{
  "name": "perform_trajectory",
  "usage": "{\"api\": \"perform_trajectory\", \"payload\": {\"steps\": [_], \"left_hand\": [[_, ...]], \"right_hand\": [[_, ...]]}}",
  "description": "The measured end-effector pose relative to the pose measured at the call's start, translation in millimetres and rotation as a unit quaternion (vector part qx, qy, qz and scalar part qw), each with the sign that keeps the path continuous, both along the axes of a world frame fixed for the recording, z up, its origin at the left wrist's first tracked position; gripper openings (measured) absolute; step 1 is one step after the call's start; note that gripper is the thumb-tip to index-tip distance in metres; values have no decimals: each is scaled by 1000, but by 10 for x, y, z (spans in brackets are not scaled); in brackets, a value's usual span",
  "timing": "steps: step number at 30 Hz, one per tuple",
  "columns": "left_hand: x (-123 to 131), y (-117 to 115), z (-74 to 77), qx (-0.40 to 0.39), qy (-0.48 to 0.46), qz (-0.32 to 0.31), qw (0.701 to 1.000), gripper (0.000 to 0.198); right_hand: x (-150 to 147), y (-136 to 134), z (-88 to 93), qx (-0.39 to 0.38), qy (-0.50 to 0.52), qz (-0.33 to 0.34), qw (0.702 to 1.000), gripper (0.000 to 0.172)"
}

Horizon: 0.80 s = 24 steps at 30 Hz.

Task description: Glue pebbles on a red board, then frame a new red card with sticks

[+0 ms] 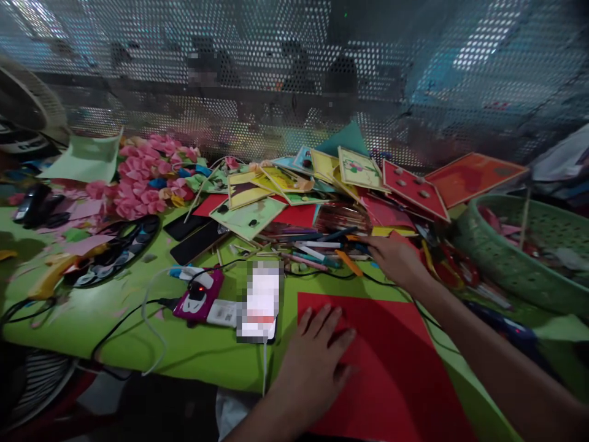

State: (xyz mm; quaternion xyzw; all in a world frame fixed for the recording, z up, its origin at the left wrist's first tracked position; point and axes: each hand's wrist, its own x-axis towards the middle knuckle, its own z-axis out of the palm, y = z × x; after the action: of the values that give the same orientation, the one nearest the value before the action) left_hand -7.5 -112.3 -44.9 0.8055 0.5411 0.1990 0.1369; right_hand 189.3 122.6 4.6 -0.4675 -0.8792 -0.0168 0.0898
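1 flat red paper sheet [391,356] lies near right beneath my spread, empty left hand [317,353], while beyond it my right hand [396,259], grip indiscernible from here, reaches slim multicoloured pens [317,247] lying crosswise.

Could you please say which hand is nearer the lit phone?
Left: the left hand rests on red paper beside the phone; the right hand is farther, at the pens.

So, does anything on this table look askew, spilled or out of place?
Yes: the picture panels lie askew, overlapping in a heap at the back, and paper scraps are strewn across the left of the table. The red sheet under the left hand looks undamaged.
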Motion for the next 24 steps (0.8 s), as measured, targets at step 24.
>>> {"api": "perform_trajectory", "payload": {"steps": [24], "left_hand": [[-53, 14, -50, -38, -59, -32, 997, 58]], "right_hand": [[-383, 534, 88, 29, -136, -35, 990, 40]]}}
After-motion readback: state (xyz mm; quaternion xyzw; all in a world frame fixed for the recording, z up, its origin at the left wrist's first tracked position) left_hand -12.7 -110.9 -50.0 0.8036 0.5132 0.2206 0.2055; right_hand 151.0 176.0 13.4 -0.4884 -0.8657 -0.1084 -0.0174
